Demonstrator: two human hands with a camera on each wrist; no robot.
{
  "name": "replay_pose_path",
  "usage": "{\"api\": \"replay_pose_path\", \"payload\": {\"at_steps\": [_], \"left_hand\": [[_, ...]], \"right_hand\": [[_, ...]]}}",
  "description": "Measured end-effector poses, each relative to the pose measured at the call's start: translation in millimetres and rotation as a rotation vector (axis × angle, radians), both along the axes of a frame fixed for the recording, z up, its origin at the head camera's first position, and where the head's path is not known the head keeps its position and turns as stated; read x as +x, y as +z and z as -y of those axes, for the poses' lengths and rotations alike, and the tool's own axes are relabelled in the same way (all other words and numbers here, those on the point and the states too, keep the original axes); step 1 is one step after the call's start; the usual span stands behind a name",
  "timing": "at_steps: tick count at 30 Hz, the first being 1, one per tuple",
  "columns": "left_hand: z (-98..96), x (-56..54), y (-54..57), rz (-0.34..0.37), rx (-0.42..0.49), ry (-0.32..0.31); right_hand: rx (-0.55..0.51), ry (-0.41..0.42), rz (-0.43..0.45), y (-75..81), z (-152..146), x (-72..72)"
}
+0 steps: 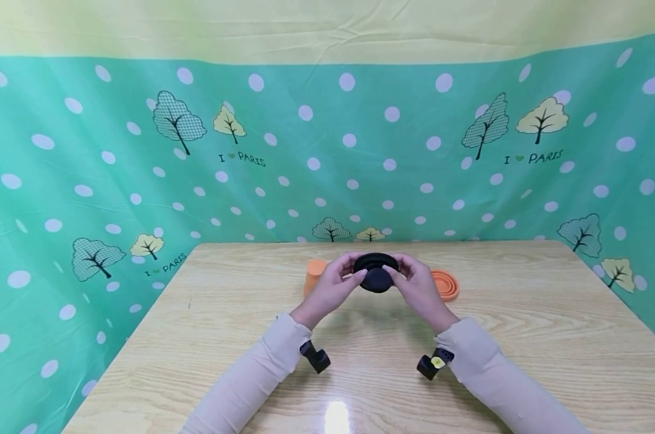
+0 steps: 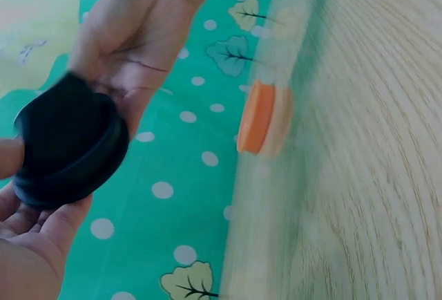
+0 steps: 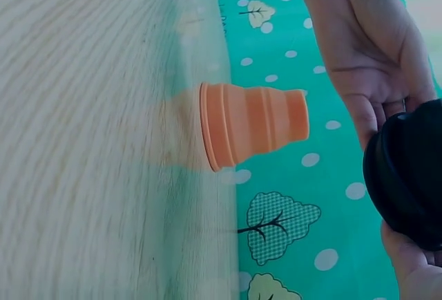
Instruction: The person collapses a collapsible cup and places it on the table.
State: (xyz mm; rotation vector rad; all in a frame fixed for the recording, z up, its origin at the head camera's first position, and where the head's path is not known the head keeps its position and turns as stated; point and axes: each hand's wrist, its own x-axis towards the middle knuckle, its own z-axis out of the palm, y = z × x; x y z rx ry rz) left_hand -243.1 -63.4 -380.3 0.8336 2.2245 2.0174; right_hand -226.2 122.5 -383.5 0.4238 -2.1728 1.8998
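Observation:
Both hands hold one black collapsible cup (image 1: pixel 376 277) above the wooden table, one at each side. My left hand (image 1: pixel 335 286) grips its left edge, fingers behind and thumb on the near face. On the other side my right hand (image 1: pixel 420 288) grips it the same way. Seen from the left wrist, the black cup (image 2: pixel 69 148) has a thick round rim and a narrower part standing out of it. An extended orange collapsible cup (image 3: pixel 252 124) stands upside down beyond the left hand. A flattened orange collapsible cup (image 1: pixel 447 285) lies just past the right hand.
The wooden table (image 1: pixel 224 337) reaches back to a green dotted curtain (image 1: pixel 284 199), which also hangs along both sides. Dark wrist cameras (image 1: pixel 316 358) are strapped under both forearms, close over the tabletop.

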Motion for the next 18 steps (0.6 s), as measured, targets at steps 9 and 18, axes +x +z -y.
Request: {"api": "replay_pose_path", "payload": {"at_steps": [9, 18], "left_hand": [[-3.0, 1.6, -0.3, -0.033, 0.012, 0.083], [1.0, 17.6, 22.0, -0.090, -0.067, 0.072]], "right_hand": [[-0.055, 0.116, 0.095, -3.3, -3.7, -0.5], [0.058, 0.213, 0.085, -4.8, -10.7, -3.5]]}}
